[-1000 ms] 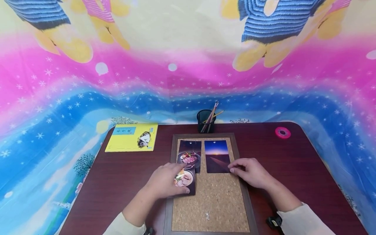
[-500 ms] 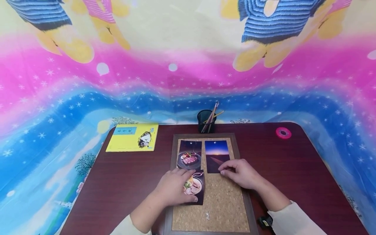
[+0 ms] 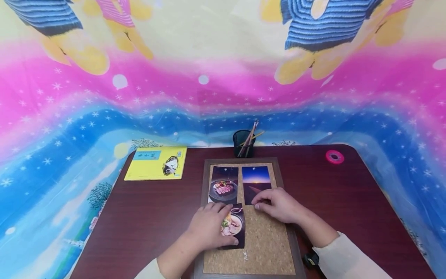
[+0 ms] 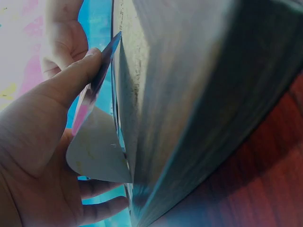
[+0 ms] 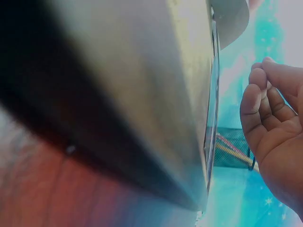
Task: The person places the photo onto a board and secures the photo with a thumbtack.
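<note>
A photo of a noodle bowl point(image 3: 234, 224) lies over the lower left of the framed corkboard point(image 3: 268, 240). My left hand point(image 3: 205, 228) grips it by its left side, thumb near the lower edge, and in the left wrist view the photo point(image 4: 97, 146) is bowed between thumb and fingers. My right hand point(image 3: 278, 205) is over the lower edge of a sunset photo point(image 3: 256, 178), fingers loosely bent, with nothing visible in them in the right wrist view. Beside that photo is one of a meat plate point(image 3: 223, 186). Both have a small pin at the top.
Small whitish bits point(image 3: 245, 255) lie low on the corkboard. Behind the board stands a black mesh cup point(image 3: 240, 145) with pencils. A yellow book point(image 3: 156, 163) is at the back left, a pink round case point(image 3: 335, 157) at the back right.
My left hand has brought the noodle photo right and toward me, off the meat-plate photo's lower part. My right hand has moved left from the sunset photo's right edge to its lower edge.
</note>
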A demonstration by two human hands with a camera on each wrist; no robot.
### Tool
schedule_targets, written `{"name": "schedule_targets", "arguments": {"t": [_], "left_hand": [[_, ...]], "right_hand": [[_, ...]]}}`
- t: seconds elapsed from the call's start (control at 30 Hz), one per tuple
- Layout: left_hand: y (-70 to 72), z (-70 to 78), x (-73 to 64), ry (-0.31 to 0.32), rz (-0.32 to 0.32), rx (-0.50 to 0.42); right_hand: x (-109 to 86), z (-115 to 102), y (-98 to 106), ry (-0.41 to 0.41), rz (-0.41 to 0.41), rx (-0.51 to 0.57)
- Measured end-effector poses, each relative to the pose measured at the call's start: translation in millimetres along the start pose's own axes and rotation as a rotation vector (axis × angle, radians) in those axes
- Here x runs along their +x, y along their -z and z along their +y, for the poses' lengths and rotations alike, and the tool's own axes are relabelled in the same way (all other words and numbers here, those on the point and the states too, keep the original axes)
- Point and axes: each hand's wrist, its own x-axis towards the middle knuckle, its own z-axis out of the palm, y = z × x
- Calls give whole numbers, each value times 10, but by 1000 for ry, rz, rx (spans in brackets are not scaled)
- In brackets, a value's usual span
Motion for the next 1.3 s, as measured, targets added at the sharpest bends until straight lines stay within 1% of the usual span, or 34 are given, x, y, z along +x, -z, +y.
{"name": "schedule_targets", "arguments": {"t": [0.17,0.3,0.5,0.73,0.87,1.17,1.3], "left_hand": [[21,-7,-21,11,-31,-21],[22,-19,-32,12,-40,-30],[24,1,-37,-4,-58,-36],[21,8,-48,-13,-70,-24],[18,-3,-78,-20,-55,-16],[15,-50,-177,-20,-11,-26],[9,-62,-198,-14,-27,-17]], "right_hand": [[77,-84,-20,19,-38,-6],[136,-135,-49,62,-63,-19],[205,-189,-70,109,-93,-46],[267,-233,-99,90,-113,-45],[322,-245,-148,84,-123,-24],[428,-292,-243,63,-146,-29],[467,-319,-283,62,-159,-38]]}}
